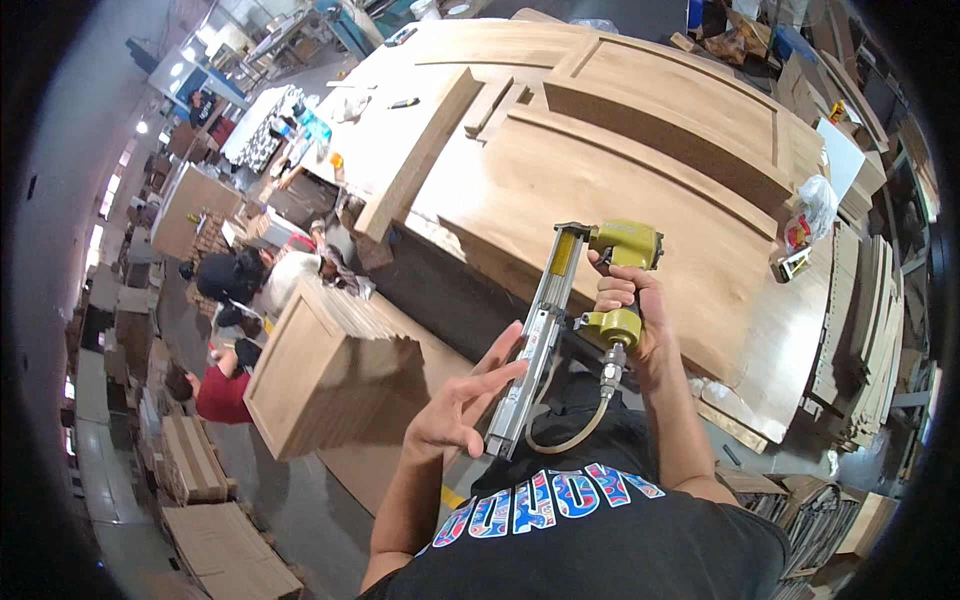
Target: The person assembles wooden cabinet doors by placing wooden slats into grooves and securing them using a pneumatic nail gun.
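My right hand (628,300) grips the handle of a yellow pneumatic nail gun (612,248) held up in front of my chest, over the edge of a large wooden door panel (640,170). The gun's long silver magazine (530,350) slants down to the left, and a beige air hose (570,435) loops from the handle's base. My left hand (462,398) is flat with fingers spread, its fingertips touching the side of the magazine near its lower end.
Loose wooden strips (420,150) lie on the door panel on the workbench. A wooden cabinet frame (320,370) stands on the floor to the left, with people crouched beyond it (240,280). Stacked boards (860,340) fill the right side, cardboard boxes (200,470) the lower left.
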Demonstrator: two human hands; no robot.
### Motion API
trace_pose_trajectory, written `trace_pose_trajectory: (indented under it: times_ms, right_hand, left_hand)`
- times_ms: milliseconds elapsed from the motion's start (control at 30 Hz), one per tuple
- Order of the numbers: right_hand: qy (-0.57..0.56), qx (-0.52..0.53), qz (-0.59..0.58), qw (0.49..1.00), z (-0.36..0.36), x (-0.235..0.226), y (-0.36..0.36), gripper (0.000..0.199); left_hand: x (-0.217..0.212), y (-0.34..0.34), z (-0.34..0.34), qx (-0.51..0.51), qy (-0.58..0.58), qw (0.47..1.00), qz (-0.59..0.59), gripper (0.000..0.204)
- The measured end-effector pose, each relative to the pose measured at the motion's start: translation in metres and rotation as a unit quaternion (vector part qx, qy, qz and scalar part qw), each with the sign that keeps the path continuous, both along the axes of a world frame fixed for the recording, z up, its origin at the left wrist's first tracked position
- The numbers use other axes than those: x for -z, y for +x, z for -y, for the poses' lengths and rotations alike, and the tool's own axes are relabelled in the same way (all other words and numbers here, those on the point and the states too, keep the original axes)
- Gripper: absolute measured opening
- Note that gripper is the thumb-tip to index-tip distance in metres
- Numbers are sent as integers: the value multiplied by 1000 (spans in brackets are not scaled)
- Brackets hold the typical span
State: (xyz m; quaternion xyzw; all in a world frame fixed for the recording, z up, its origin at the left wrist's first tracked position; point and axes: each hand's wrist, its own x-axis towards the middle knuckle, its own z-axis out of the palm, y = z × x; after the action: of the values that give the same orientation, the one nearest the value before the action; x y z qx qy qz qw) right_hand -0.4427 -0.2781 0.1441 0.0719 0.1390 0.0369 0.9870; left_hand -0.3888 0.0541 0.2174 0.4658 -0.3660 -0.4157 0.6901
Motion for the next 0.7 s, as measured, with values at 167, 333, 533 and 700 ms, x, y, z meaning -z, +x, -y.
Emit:
trace_pose_trajectory:
  times_ms: [167, 333, 533, 700]
  right_hand:
    - [7, 16, -1, 1000, 19, -11, 59, 35]
    - [-33, 53, -35, 997, 49, -6, 92, 33]
    - [-83, 94, -30, 992, 56, -17, 123, 39]
    - [-172, 170, -87, 966, 99, -42, 134, 39]
  left_hand:
    - [-1, 55, 21, 8, -73, 997, -37, 129]
    - [11, 110, 50, -40, -18, 998, -36, 124]
    - [73, 177, 168, -14, -102, 944, -314, 141]
    - [111, 216, 234, 29, -93, 916, -390, 141]
